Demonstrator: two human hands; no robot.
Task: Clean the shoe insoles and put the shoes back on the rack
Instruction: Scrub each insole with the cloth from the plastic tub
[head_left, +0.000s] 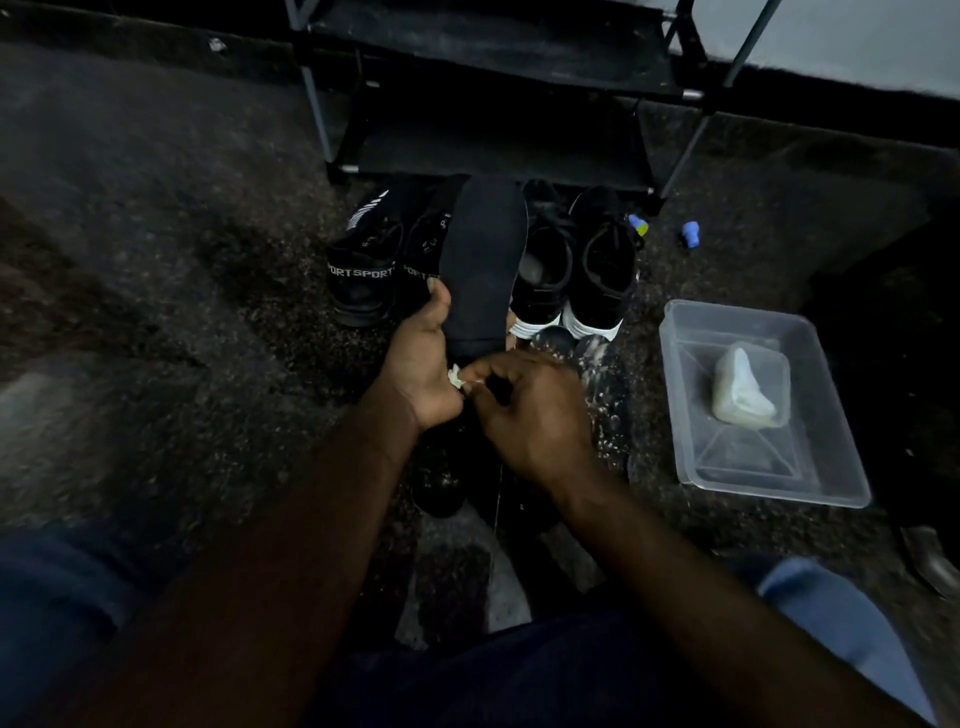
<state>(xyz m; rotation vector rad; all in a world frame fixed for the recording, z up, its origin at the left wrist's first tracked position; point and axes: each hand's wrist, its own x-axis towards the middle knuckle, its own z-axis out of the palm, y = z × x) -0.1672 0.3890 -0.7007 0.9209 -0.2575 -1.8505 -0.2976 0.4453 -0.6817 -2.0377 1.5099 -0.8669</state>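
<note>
**Q.** Position of the task's thing?

**A.** Centre of frame: black insole (483, 260), out of its shoe and held upright. Toe end toward the top of the picture, heel end down between the two hands.

**Q.** State of the hands?

**A.** Left hand (421, 358): thumb and fingers curled round the insole's lower left edge, gripping it. Right hand (530, 410): fingers curled at the heel end, apparently pinching a small white scrap (456, 376) against the left palm. Too dim to say whether wipe or tissue.

**Q.** Surroundings?

**A.** Behind the insole, on the dark carpet (156, 312): lettered black pair (363, 275) to the left, white-soled black pair (571, 270) to the right. All four heels toward the camera. Upper centre: black shoe rack (493, 104), just beyond the toes. Right of frame: clear plastic tub (831, 483) with a pale lump (748, 389) inside. Near the right pair's toes: small blue cap (690, 231).

**Q.** Progress, as far as shown?

**A.** Judged early to middle. One insole out and under wiping. Count of insoles already cleaned: not shown. All four shoes on the floor before the rack, none yet on it. Left to do: finishing this insole, treating any others, refitting each into its shoe, then lifting both pairs onto the rack.
</note>
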